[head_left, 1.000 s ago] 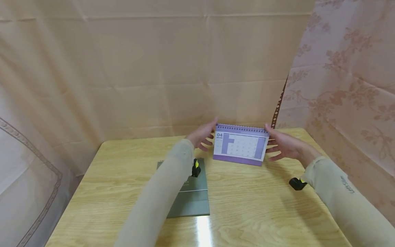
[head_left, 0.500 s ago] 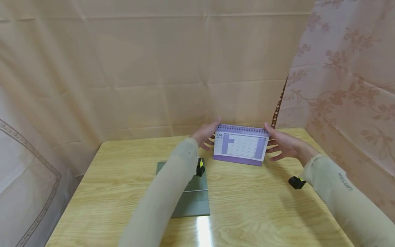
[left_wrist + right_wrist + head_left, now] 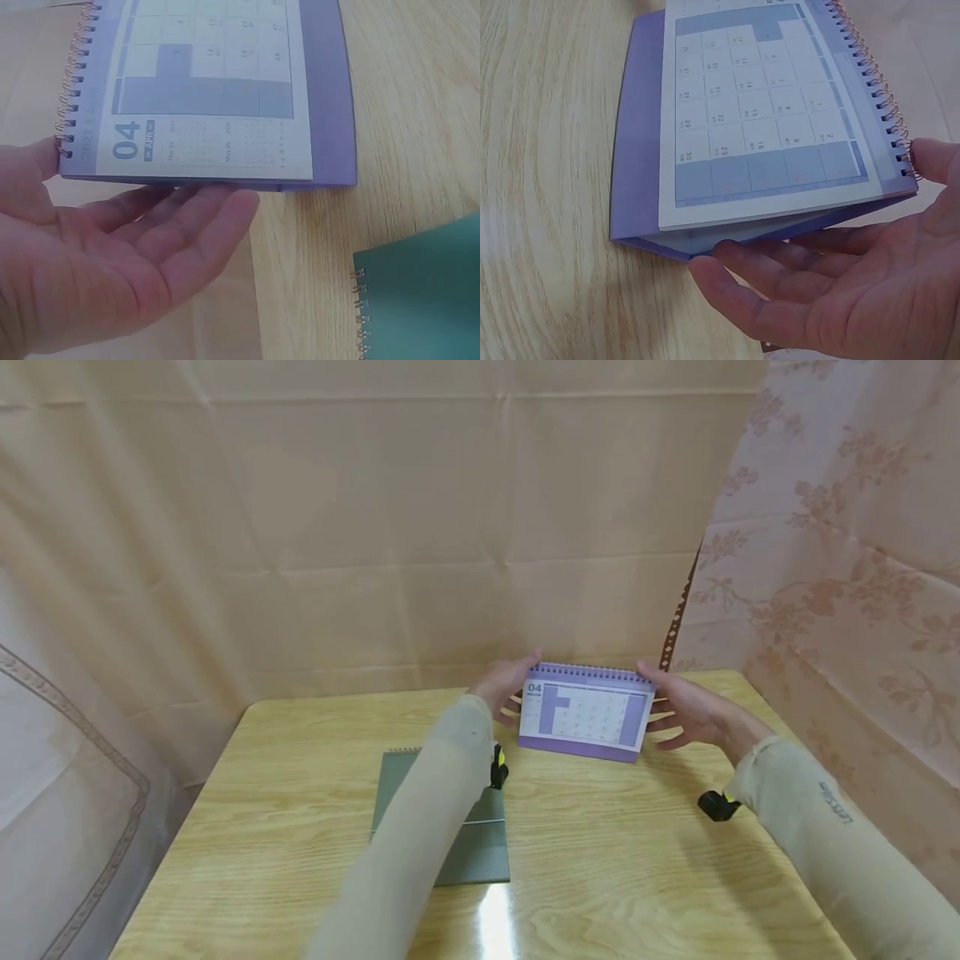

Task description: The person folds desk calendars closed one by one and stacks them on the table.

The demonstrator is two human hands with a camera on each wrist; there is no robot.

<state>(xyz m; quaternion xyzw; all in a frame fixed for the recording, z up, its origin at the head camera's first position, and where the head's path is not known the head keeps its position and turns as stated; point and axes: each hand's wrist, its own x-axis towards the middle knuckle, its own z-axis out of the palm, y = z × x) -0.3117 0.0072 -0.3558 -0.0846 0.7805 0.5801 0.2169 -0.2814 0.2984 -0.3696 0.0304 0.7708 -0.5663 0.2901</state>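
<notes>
A purple spiral-bound desk calendar [image 3: 585, 714], its page showing 04, stands propped up towards the back of the table, leaning back. My left hand [image 3: 501, 687] is at its left end, thumb tip at the end of the wire coil; in the left wrist view the relaxed fingers [image 3: 187, 247] lie along the side edge. At the other end is my right hand [image 3: 693, 710]. Its thumb touches the coil's end, and in the right wrist view its loosely spread fingers [image 3: 765, 307] reach along the open side of the folded base.
A dark green spiral-bound calendar [image 3: 480, 856] lies flat at the table's middle, partly hidden under my left forearm. The wooden table [image 3: 300, 760] meets a beige curtain [image 3: 390, 527] at the back and a flowered curtain [image 3: 862, 568] on the right.
My left hand has moved right, closer in against the calendar's left end. The right thumb has slid slightly inward along the coil. The purple calendar stays nearly in place.
</notes>
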